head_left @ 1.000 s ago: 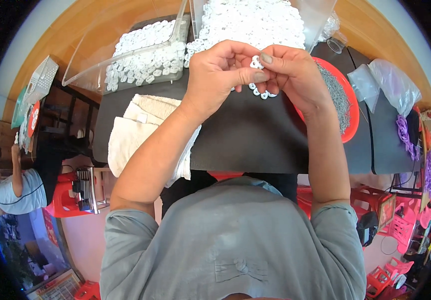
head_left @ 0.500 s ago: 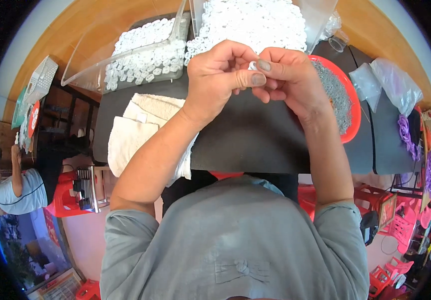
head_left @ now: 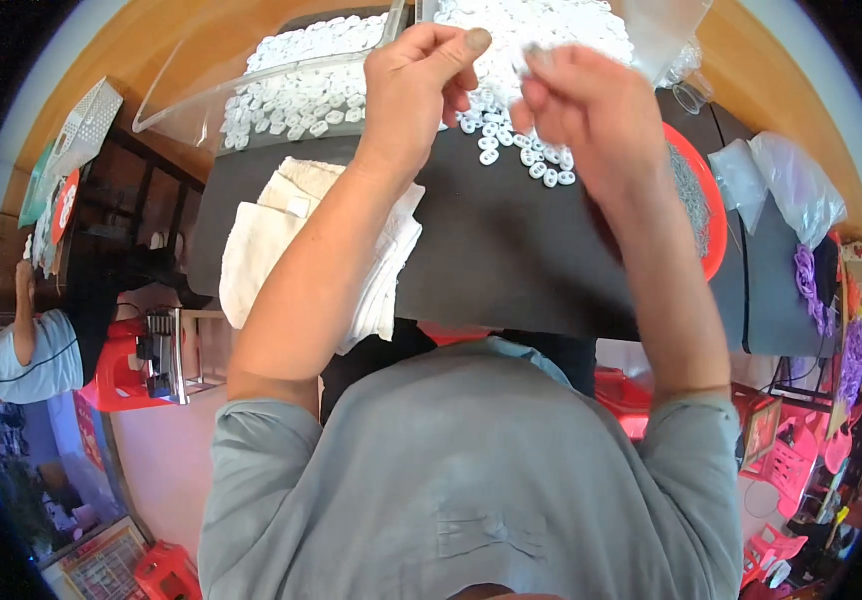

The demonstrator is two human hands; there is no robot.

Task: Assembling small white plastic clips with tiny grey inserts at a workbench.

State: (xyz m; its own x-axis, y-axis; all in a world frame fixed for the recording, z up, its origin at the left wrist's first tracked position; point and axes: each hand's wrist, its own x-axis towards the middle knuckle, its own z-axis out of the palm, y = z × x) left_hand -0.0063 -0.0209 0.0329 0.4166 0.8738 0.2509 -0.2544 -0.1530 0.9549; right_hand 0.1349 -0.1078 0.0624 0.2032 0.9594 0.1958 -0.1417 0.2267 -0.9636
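My left hand [head_left: 413,88] is raised over the far side of the table, with the thumb pressed to the curled index finger; whatever lies between them is hidden. To its right, my right hand [head_left: 596,115], smeared by motion, pinches what looks like a small white plastic piece at its fingertips. The two hands are apart. Beneath and between them, several loose white oval pieces with two holes [head_left: 550,178] lie on the dark table, in front of a large heap of the same pieces [head_left: 511,25].
A clear bin [head_left: 166,112] with more white pieces stands at the far left. Folded cream cloths [head_left: 261,250] lie under my left forearm. Right of my right forearm sits a red basin [head_left: 716,225] of small grey parts. Clear plastic bags [head_left: 796,185] lie beyond it.
My hands were together around a small white piece; now they have separated and moved farther away. The loose pieces on the table, hidden behind the hands before, now show.
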